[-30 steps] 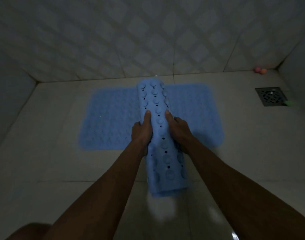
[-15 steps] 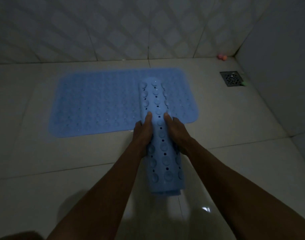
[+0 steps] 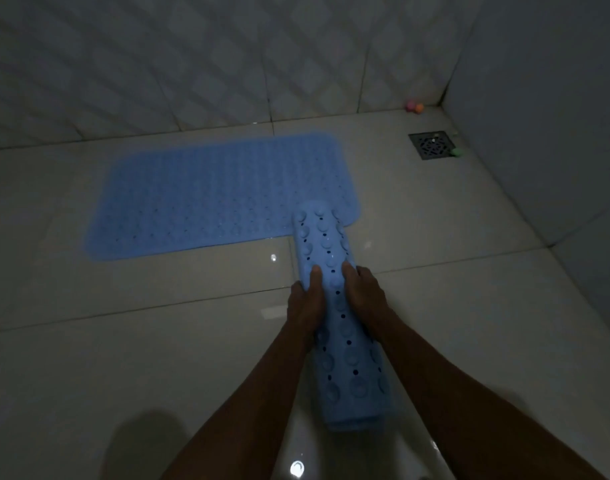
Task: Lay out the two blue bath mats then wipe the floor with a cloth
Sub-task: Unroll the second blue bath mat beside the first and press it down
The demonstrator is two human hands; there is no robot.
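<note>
Rolled mat (image 3: 334, 306) sits in both my hands, a blue tube with its suction cups facing out, pointing from 6 o'clock toward 12. My left hand (image 3: 305, 303) grips its left side and my right hand (image 3: 365, 296) grips the right, thumbs over the top and the other fingers curled underneath where I cannot see them. The far end of the roll overlaps, in my view, the near right corner of the flat mat (image 3: 210, 199), which already lies spread on the floor (image 3: 123, 358) at about 11 o'clock, its long side along the wall (image 3: 192, 64). I cannot tell whether the roll touches it or hovers above.

What worries me most is the floor itself: it shines with reflected light, so it may be wet, and a mat laid cups-up or on a slick film would not hold and could slide underfoot. If I unroll from where I am, the second mat may land across the first one's corner instead of beside it, leaving a raised edge. Rubber this tightly curled also tends to spring back, so a loose end could curl up again. At 1 o'clock the drain (image 3: 431, 144) sits near the corner, with small coloured balls (image 3: 414, 107) beyond it; unrolling too far right could cover the drain.
</note>
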